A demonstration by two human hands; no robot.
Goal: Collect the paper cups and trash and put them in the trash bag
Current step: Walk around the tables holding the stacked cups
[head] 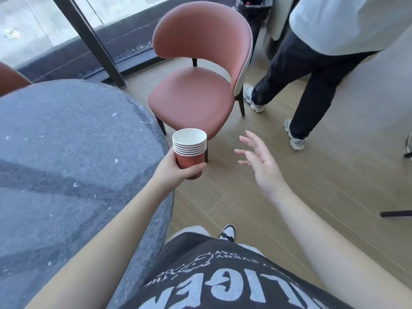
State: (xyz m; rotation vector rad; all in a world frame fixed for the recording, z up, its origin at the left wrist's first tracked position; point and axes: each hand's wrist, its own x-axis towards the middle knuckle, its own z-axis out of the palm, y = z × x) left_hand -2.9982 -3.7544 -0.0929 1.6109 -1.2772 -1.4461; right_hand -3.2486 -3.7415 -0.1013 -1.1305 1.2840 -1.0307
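The left hand point(176, 169) wraps its fingers and thumb round the lowest cup of a nested stack of red paper cups point(190, 150), holding it upright just past the rim of the grey stone table point(73, 157). Nesting the cups makes one bundle that a single hand can carry, and keeping the stack upright stops the upper cups from sliding out. The stack hangs over the floor on the table's chair side, in front of the red padded chair point(196, 85).

The right hand point(259, 161) is empty, fingers spread and relaxed, beside the stack and farther from the table; it seems free to take the next piece of trash or to open a bag. A dark bag-lined bin point(253, 7) may stand beyond the chair, far from the table, though it is cropped and I cannot be sure. A second person point(312, 63) stands on the wooden floor point(289, 197) beside the chair.
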